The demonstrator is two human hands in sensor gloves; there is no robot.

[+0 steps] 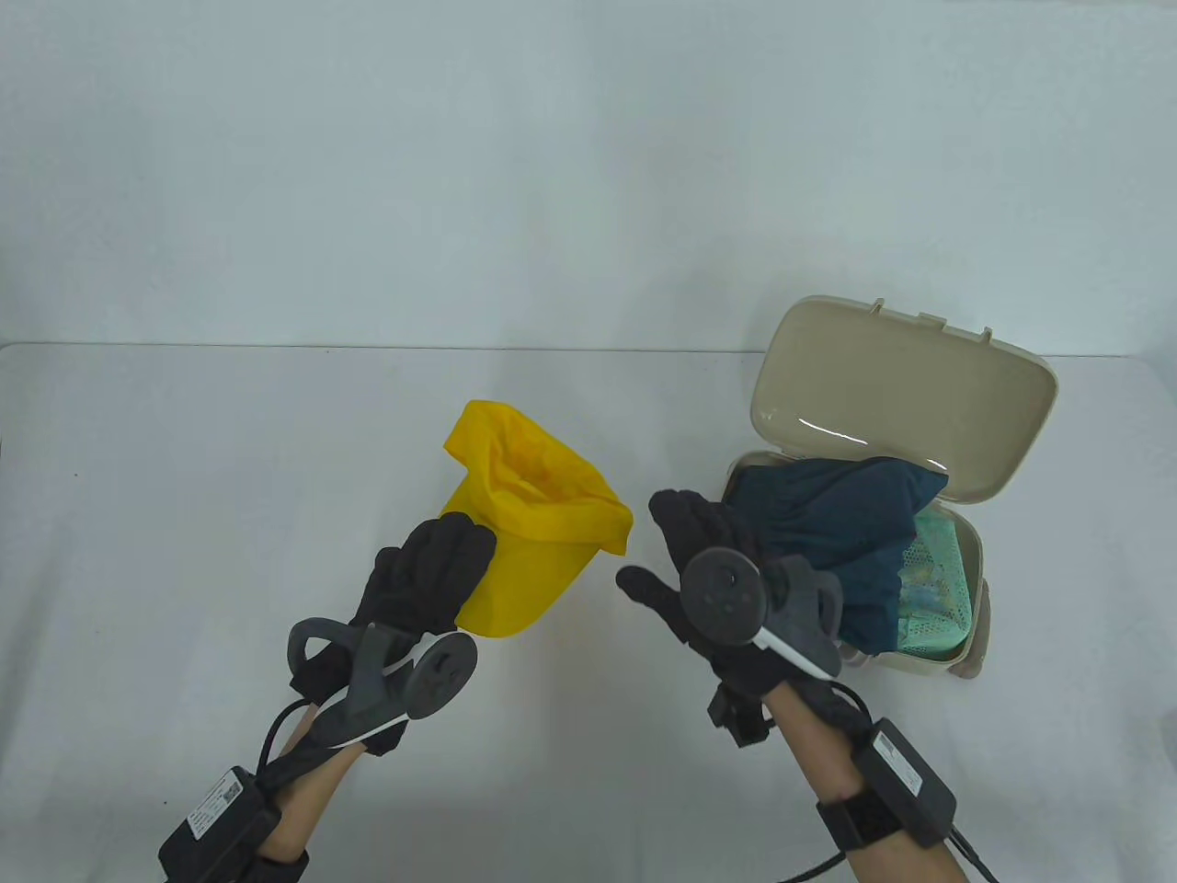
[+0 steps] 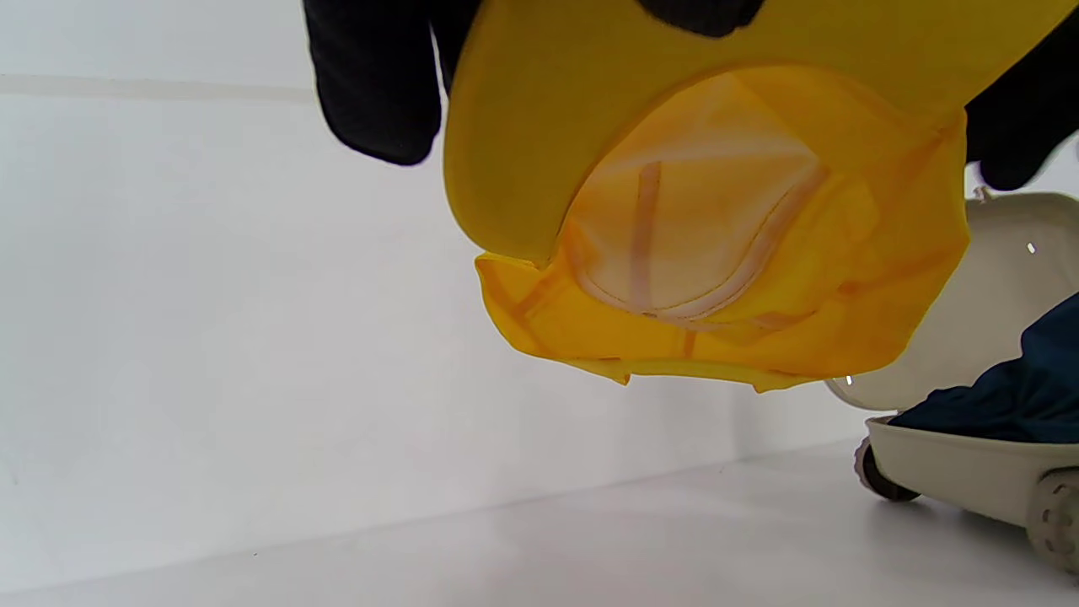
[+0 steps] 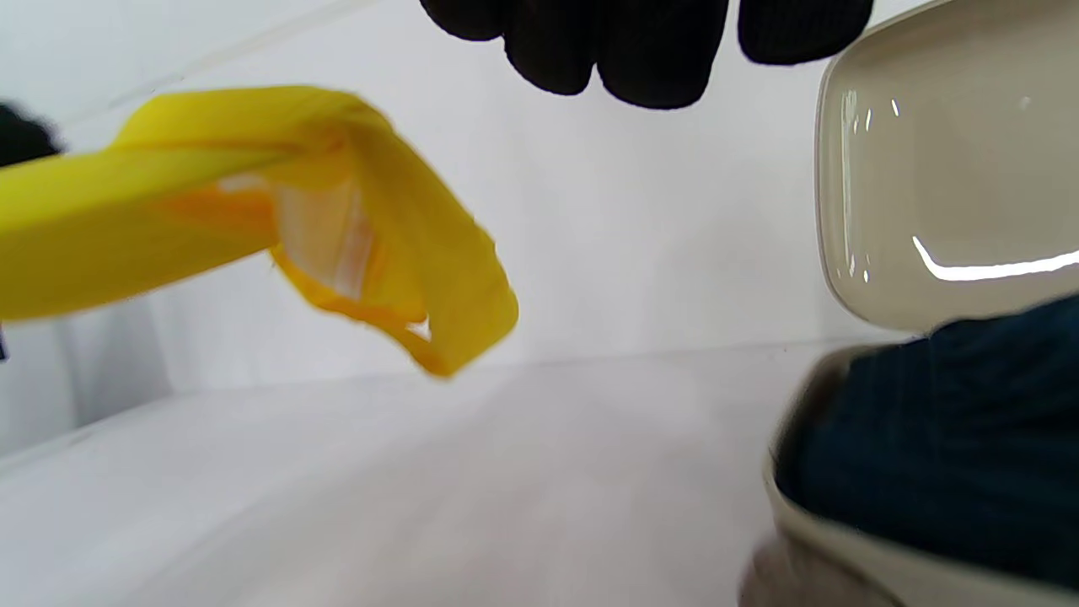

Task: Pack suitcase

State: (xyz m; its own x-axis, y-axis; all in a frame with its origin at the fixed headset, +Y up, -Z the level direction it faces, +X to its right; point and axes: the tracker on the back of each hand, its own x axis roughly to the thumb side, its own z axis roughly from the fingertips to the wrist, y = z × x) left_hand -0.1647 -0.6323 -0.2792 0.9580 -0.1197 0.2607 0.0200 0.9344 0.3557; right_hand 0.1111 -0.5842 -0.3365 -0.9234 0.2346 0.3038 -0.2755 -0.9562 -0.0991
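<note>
**Yellow cap held aloft, suitcase open at right**

Small beige hard-shell suitcase [image 1: 965, 589] sits on the white surface [image 1: 184, 515] at right, lid [image 1: 906, 400] propped open, glossy and rounded inside. It rides on small wheels, seen in the left wrist view. Inside: a dark teal garment [image 1: 828, 533], soft and bunched, spilling over the front-left rim; beneath it a pale green mesh-textured item [image 1: 938, 589] fills the right part.

Left hand [image 1: 428, 575] grips the brim of a yellow cap [image 1: 533, 524], fingers curled round it, and holds it clear of the surface, left of the suitcase. Cap cloth is thin and crumpled, crown opening up; lighter seam tapes cross the inside.

Right hand [image 1: 708, 570] hovers between cap and suitcase, fingers straight and spread, holding nothing, just beside the teal garment.
</note>
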